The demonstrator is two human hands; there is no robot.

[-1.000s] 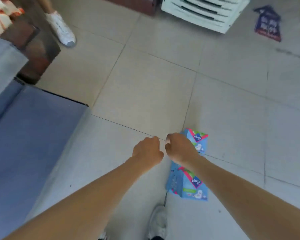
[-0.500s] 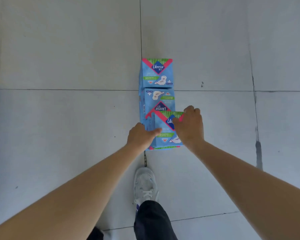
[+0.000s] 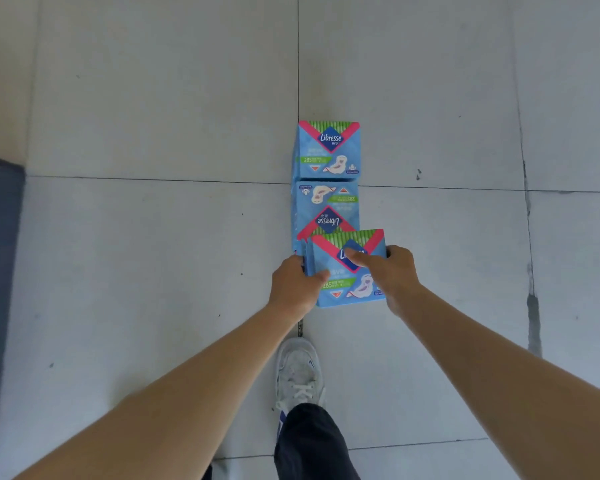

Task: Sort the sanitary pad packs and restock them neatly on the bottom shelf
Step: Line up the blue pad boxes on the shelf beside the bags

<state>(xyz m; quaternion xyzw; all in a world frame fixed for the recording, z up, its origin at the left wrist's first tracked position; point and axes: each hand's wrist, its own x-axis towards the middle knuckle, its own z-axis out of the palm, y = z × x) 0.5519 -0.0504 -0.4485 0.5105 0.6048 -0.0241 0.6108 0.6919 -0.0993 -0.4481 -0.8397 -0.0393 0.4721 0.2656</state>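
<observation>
both hands grasp one blue pack [image 3: 340, 271] between them, left hand [image 3: 297, 287] on its side, right hand [image 3: 392, 271] pinching the top; maybe several packs.

I read bare floor tiles [image 3: 153, 254] on both sides of the pack row: open passage left and right. Straight ahead, the middle pack [image 3: 326, 209] and far pack [image 3: 328, 150] lie end to end and close the way. A shoe [image 3: 298, 372] stands near the near pack [image 3: 343, 271], on the side toward the camera. A blue-grey edge [image 3: 0, 271] bounds the far left.
</observation>
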